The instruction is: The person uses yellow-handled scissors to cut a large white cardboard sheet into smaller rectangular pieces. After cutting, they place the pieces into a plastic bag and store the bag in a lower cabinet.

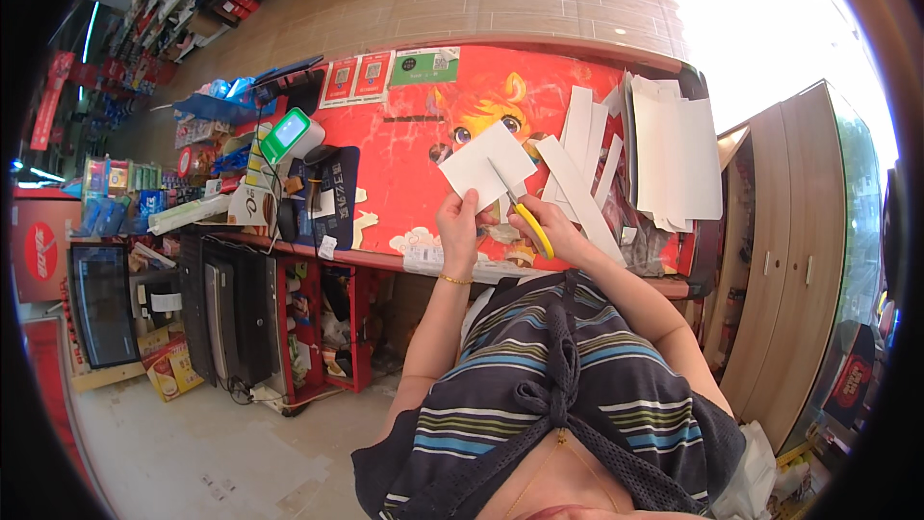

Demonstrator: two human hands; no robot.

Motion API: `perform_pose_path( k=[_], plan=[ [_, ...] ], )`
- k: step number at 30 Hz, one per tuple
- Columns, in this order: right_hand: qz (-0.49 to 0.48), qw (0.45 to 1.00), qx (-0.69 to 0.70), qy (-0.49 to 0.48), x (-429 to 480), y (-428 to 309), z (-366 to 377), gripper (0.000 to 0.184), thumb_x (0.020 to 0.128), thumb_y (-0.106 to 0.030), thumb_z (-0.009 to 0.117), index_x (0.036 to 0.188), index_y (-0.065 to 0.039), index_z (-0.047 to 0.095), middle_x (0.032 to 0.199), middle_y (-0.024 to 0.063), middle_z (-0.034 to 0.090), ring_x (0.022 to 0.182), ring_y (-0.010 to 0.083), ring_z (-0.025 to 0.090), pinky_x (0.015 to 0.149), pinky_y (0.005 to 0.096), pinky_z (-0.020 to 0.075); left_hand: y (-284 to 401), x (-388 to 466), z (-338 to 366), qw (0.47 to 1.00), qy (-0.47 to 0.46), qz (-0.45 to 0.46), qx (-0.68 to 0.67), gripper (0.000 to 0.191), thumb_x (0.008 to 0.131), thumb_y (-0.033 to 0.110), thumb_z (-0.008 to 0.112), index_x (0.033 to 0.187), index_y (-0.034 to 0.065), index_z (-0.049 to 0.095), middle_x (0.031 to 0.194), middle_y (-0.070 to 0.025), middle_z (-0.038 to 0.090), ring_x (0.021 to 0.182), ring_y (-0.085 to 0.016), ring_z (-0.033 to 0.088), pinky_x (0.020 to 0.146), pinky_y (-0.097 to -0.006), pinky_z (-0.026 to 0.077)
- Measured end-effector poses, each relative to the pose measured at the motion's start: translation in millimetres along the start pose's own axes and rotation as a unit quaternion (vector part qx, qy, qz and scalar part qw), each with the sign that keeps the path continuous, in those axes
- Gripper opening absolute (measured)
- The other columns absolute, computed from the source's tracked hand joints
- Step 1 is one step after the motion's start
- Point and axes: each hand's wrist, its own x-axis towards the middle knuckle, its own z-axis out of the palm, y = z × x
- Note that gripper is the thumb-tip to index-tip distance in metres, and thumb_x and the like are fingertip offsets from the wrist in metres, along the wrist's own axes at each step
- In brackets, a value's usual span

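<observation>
My left hand grips a white sheet of paper or thin card by its lower edge, thumb on top. In my right hand is a pair of scissors with yellow handles; their blades lie against the sheet, pointing up and left across it. Whether the blades are apart is hard to tell. Beneath is a table with a red printed cover showing a cartoon animal. White strips lie loosely to the right of my hands.
A stack of white sheets lies at the table's right end. On the left are a payment device with a green-edged screen, a dark mat and packaged goods. Printed code cards lie along the far edge. A wooden cabinet stands at right.
</observation>
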Motion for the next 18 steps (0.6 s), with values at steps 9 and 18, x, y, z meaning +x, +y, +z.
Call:
perform_pose_path(
  k=[9,18],
  plan=[
    [-0.167,0.982,-0.059,0.059,7.3,8.0,-1.4,0.033,0.089,-0.035,0.055,0.097,-0.002,0.05,0.061,0.0009,0.048,0.05,0.0083,0.048,0.045,0.0223,0.038,5.0,-8.5,-0.4,0.997,-0.033,-0.068,-0.022,0.018,0.09,0.018,0.054,0.085,0.0012,0.057,0.065,-0.0052,0.057,0.048,-0.009,0.05,0.047,-0.0238,0.048],
    [-0.004,1.0,0.02,0.01,2.8,15.7,-2.2,0.033,0.09,-0.035,0.054,0.094,-0.002,0.052,0.066,0.0032,0.051,0.052,0.0083,0.048,0.045,0.0241,0.0415,-7.9,-6.9,0.0,0.993,-0.025,-0.106,-0.046,0.016,0.09,0.018,0.054,0.086,0.0021,0.057,0.064,-0.0037,0.056,0.047,-0.008,0.05,0.046,-0.0236,0.047]
  ],
)
